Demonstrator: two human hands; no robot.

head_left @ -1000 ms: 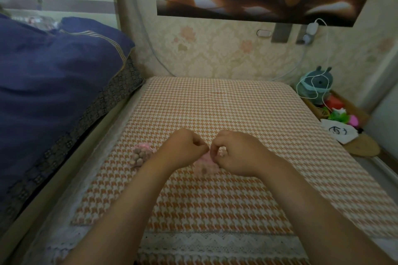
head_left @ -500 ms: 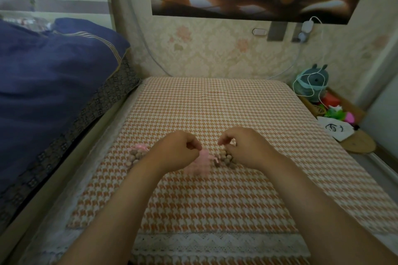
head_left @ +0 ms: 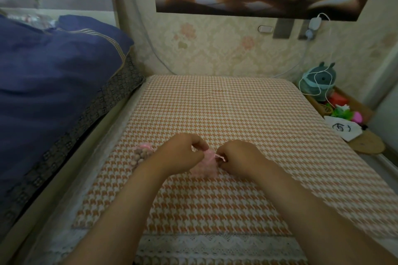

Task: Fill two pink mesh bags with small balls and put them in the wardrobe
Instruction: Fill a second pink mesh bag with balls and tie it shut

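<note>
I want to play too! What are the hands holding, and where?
Both the left hand and right hand pinch the pink mesh bag at its top, by the drawstring.

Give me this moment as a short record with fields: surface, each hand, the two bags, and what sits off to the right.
surface: orange houndstooth cloth
left hand: pinching the mouth of the pink mesh bag
right hand: pinching the pink drawstring
second bag: lies left of the left hand, beige balls showing through
right side: teal plush toy, white pouch
wardrobe: not in view
</note>
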